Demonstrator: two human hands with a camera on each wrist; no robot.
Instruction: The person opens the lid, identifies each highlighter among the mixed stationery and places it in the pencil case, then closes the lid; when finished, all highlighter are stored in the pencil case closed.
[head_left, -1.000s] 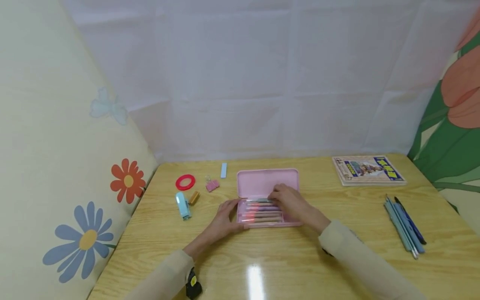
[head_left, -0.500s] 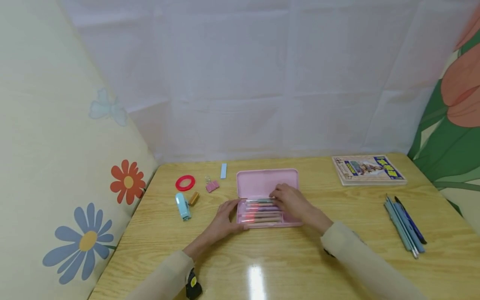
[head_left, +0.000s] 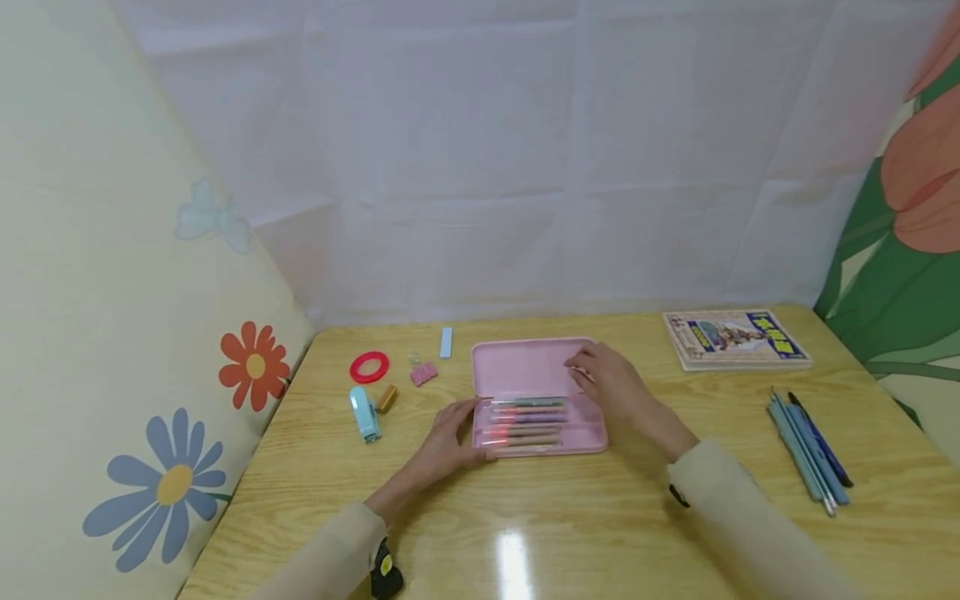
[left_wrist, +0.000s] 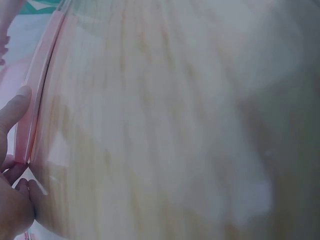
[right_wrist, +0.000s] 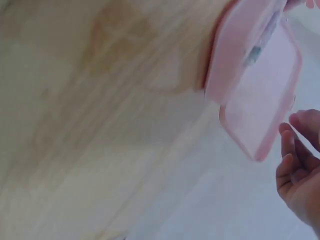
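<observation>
A pink pencil case [head_left: 585, 437] lies on the table with its lid [head_left: 521, 367] folded back. Several pens [head_left: 525, 423] in clear wrapping fill the left part of its tray. My left hand [head_left: 444, 442] holds the case's left end, thumb on the front wall [left_wrist: 37, 100] and fingers round the corner. At the lid's right edge is my right hand [head_left: 618, 390], its fingers loosely bent with nothing between them. In the right wrist view the fingertips [right_wrist: 286, 129] come close to the lid's rim; whether they touch it I cannot tell.
Left of the case lie a red ring [head_left: 370, 367], a light-blue stapler [head_left: 365, 414], a small brown block [head_left: 387, 398], a pink binder clip [head_left: 423, 372] and a light-blue strip [head_left: 446, 342]. To the right are a book [head_left: 737, 340] and several blue pens and pencils [head_left: 806, 454].
My right hand has left the pens in the tray and moved right and up to the lid's right edge. The left hand stays in place.
</observation>
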